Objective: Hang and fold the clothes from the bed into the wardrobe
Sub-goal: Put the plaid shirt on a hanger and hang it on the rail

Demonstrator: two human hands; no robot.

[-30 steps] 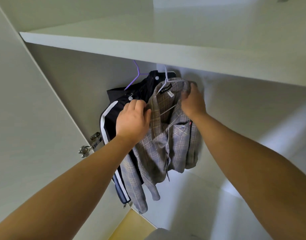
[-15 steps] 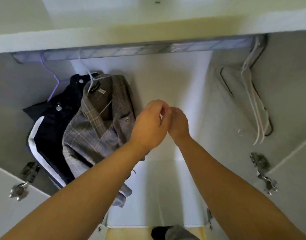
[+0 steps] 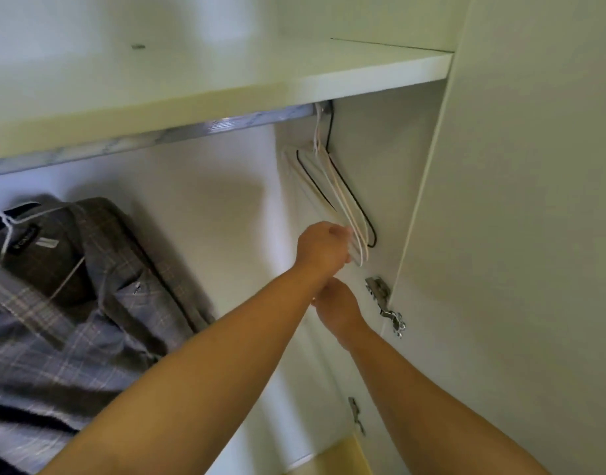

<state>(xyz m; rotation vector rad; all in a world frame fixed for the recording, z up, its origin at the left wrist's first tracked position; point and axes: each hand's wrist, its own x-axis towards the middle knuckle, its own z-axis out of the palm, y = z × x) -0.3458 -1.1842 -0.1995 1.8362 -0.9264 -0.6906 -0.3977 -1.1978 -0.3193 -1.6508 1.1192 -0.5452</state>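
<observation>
Head view: left hand around slim white triangular hangers.

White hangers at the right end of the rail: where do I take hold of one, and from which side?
Probably the sloping arm of the outermost white hanger, just below its hook, coming from the left, open side. The bunch hangs flat against the side wall, black hanger nearest it, so only the left face looks free.
</observation>
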